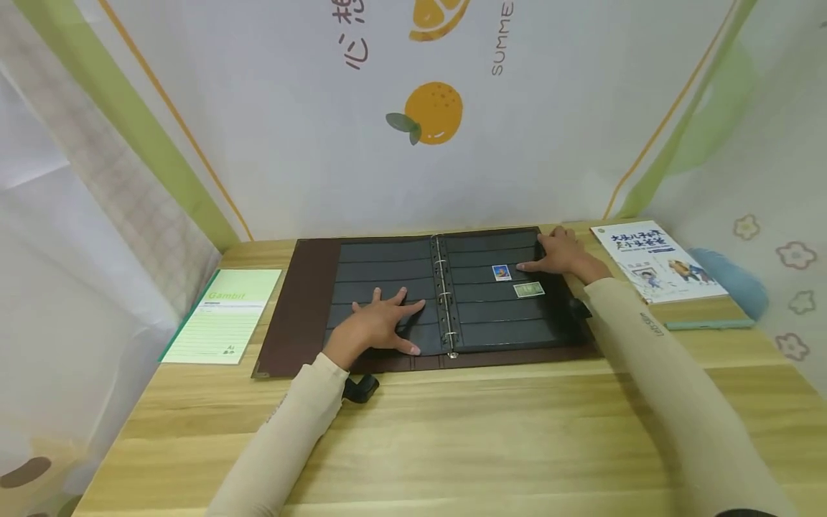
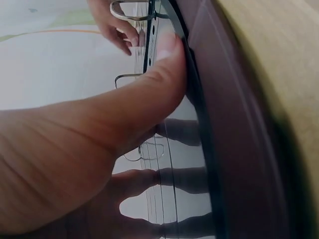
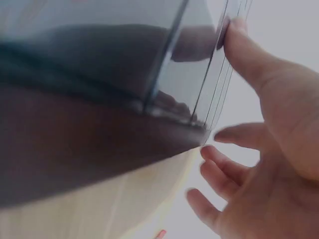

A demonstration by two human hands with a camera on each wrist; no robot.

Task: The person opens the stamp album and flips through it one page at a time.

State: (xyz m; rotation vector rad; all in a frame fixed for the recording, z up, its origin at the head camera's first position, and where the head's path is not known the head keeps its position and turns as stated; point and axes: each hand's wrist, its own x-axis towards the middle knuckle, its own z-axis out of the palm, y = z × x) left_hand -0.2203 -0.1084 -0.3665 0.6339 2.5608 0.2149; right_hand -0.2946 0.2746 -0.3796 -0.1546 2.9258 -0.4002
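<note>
An open ring binder album [image 1: 278,323] with dark brown covers lies in the middle of the table, its black pages divided into strip pockets. My left hand [image 1: 371,323] rests with fingers spread on the left page [image 1: 381,253]; in the left wrist view its thumb [image 2: 167,64] lies near the page's lower edge. At the far right corner of the right page [image 1: 491,310] is my right hand [image 1: 567,255]. Its thumb [image 3: 244,45] touches the page surface, while the other fingers reach past the edge, loosely bent. A blue stamp [image 1: 501,273] and a green stamp [image 1: 529,289] sit in the right page.
Metal rings [image 1: 443,293] run down the album's spine. A pale green notebook [image 1: 222,316] lies to the left. On the right are a white illustrated book [image 1: 655,262], a light green strip-like object [image 1: 709,324] and a blue rounded object [image 1: 733,276]. A printed white curtain [image 1: 310,158] hangs behind.
</note>
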